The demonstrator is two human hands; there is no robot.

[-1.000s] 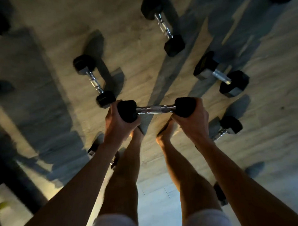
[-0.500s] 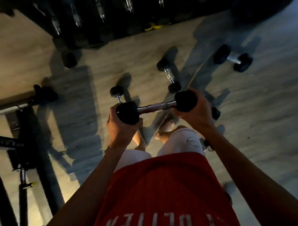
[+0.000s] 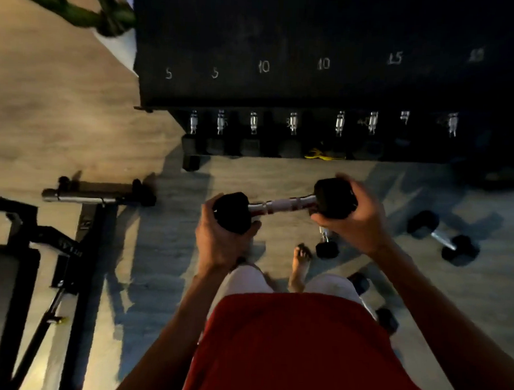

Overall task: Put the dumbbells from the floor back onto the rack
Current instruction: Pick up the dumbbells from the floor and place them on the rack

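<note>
I hold one black-headed dumbbell (image 3: 282,205) with a chrome handle level in front of my waist. My left hand (image 3: 218,243) grips its left head and my right hand (image 3: 354,222) grips its right head. The dark rack (image 3: 284,87) stands just ahead, its top shelf marked 5, 5, 10, 10, 15 and showing no dumbbells. A lower row holds several dumbbells (image 3: 253,127) with chrome handles. On the floor lie another dumbbell (image 3: 444,238) at right, a small one (image 3: 325,245) under my right hand, and dark heads (image 3: 372,300) beside my right leg.
A black weight bench frame (image 3: 41,253) with a chrome bar (image 3: 79,199) fills the left side. A yellow object (image 3: 324,154) lies at the rack's foot. A green item (image 3: 90,13) sits at top left. My bare foot (image 3: 301,264) is on the wood floor.
I have straightened up and turned toward the rack, lifting the dumbbell with both hands. The rack now fills the top of the view and the floor dumbbells lie behind and to the right.
</note>
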